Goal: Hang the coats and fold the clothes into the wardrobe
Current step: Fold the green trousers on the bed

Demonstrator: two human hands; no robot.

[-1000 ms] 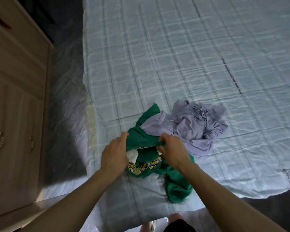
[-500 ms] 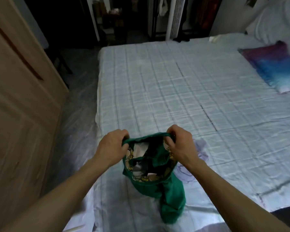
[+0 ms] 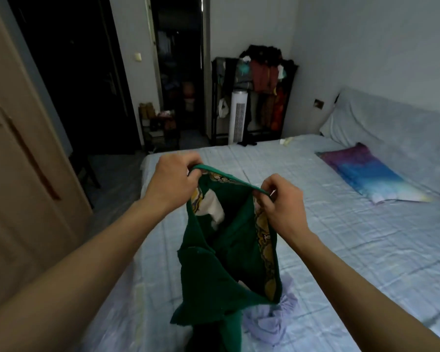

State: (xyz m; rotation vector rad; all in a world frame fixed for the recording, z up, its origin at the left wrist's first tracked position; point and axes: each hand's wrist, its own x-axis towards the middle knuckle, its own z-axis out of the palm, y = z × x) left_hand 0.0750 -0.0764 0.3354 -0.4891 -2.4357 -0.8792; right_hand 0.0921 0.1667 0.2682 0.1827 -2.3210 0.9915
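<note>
Green garment (image 3: pixel 214 270), patterned yellow trim inside, hangs open at frame centre, lifted off the bed. Lilac garment (image 3: pixel 272 323) lies crumpled at lower centre, partly behind it.

the left hand (image 3: pixel 174 180) and the right hand (image 3: pixel 281 200) each pinch the top edge of a green garment (image 3: pixel 221 262), holding it up between them above the bed (image 3: pixel 353 250). the garment hangs open below the hands, showing a patterned yellow lining along its inner edge. under the right forearm, a crumpled lilac garment (image 3: pixel 272 318) lies on the bed, partly behind the green one. a wooden wardrobe (image 3: pixel 18 174) stands to the left of the left arm. beyond the right hand, a purple-and-blue pillow (image 3: pixel 366 171) rests on the bed.
</note>
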